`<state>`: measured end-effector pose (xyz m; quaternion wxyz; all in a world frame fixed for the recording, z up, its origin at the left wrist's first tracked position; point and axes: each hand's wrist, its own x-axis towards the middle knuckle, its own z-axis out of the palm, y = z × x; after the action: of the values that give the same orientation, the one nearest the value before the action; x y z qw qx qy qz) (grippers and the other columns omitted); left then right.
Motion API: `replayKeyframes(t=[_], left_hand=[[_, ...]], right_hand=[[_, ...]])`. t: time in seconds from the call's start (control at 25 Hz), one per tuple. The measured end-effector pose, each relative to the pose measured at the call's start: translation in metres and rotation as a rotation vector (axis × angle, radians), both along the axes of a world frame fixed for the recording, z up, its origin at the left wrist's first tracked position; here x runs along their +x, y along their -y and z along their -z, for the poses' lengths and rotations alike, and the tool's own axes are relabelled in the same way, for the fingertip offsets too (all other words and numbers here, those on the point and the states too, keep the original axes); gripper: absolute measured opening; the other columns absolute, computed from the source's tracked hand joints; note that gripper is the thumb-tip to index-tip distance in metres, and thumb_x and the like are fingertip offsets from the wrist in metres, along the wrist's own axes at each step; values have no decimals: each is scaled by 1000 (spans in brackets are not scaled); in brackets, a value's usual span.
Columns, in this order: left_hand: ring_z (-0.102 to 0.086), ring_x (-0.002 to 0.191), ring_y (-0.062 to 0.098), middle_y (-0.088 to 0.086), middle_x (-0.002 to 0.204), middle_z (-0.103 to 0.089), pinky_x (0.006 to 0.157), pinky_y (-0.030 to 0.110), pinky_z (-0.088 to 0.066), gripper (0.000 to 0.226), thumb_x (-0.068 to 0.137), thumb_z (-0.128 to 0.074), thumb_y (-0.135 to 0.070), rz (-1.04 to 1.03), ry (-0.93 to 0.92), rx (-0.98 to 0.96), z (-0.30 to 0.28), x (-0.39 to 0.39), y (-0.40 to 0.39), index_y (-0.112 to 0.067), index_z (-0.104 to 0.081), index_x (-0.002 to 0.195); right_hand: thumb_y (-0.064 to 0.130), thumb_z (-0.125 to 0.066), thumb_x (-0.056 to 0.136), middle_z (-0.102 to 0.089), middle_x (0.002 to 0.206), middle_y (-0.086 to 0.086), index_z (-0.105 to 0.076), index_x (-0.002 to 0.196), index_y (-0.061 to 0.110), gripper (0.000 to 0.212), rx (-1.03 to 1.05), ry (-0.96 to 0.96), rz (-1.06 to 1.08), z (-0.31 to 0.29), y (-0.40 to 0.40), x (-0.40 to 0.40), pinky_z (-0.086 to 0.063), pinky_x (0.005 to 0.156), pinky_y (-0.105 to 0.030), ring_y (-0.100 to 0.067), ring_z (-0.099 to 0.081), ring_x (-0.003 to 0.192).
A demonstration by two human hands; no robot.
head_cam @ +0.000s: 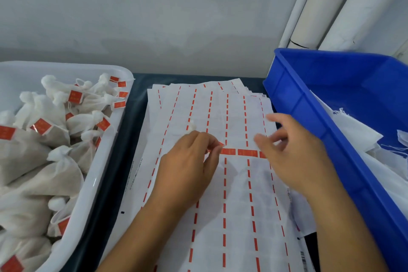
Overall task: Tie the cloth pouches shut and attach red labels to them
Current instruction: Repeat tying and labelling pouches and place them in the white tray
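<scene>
While blurred, left hand point(189, 161) pinching red label point(219, 144), pouch point(191, 126) mostly hidden

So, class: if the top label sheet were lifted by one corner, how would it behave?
The top label sheet would probably flop and bend: it looks paper-thin. Likely light, since it lies flat on the stack. It might slide off, as the sheets beneath are already fanned out.

Two bare forearms come up from the bottom edge, and no sleeve shows on either as far as the frame reaches. The left hand point(187, 161) and right hand point(293, 150) wear no gloves, rings, watch or bands. Fingernails are short and unpainted where they show. The right hand's fingertips are blurred.
</scene>
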<state>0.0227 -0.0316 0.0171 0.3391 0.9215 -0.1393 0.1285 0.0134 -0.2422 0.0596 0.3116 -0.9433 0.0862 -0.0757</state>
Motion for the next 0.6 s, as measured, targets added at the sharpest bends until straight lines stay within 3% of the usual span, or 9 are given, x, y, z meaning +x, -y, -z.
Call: replayKeyframes(t=[0.08, 0.16, 0.4, 0.48, 0.6], left_hand=[[-52, 78, -3, -25, 96, -50, 74, 8, -44, 23, 97, -50, -53, -9, 18, -5, 1, 2, -2, -36, -62, 107], [-54, 79, 2, -20, 96, -56, 72, 10, -47, 16, 99, -57, -46, -17, 14, -9, 4, 2, -4, -33, -63, 105], [-56, 86, 3, -16, 104, -64, 72, 15, -52, 18, 98, -57, -49, -49, 79, -15, 15, 8, -6, -35, -63, 108], [-57, 100, 6, -16, 119, -59, 81, 21, -55, 28, 96, -58, -56, -179, 51, -85, 18, 13, -9, -43, -52, 120], [-54, 120, 12, -14, 140, -53, 97, 38, -53, 59, 89, -62, -64, -304, -93, -90, 21, 20, -17, -55, -33, 139]], right_hand=[[66, -56, 91, -70, 91, 26, -54, 110, 52, 24, 259, -147, -193, -4, -21, 3, -51, 59, -15, 0, -71, 76], [57, -58, 96, -72, 88, 26, -63, 100, 43, 15, 389, -192, -281, 3, -37, 9, -55, 59, -18, -3, -73, 74], [33, -70, 95, -74, 80, 18, -70, 89, 32, 6, 501, -32, -151, 30, -50, 15, -54, 56, -13, -4, -74, 72], [31, -73, 94, -74, 81, 18, -68, 92, 33, 6, 545, 2, -79, 34, -51, 15, -53, 55, -11, -4, -74, 72], [38, -73, 93, -74, 84, 16, -61, 99, 36, 14, 586, 20, 5, 36, -54, 13, -51, 52, -10, -1, -73, 73]])
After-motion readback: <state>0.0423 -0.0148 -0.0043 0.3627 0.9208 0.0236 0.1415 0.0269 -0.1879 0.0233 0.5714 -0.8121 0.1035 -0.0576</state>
